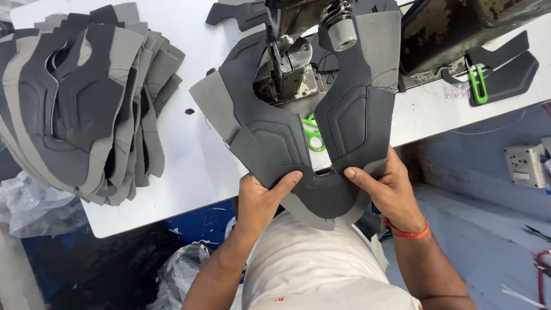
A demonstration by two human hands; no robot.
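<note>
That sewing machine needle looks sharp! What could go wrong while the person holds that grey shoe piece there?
The shoe piece wraps around the needle, so it might snag or stitch crooked if it slips. The left hand and right hand pinch only its near edge, so the far flaps could flop. Green scissors lie partly under the piece and might catch it or get knocked.

Around the white sewing table (pixel 189 161)
Stack of grey cut pieces (pixel 86 97) left; green snips (pixel 313 135); green clip (pixel 477 84); plastic bags (pixel 34 206) below
</note>
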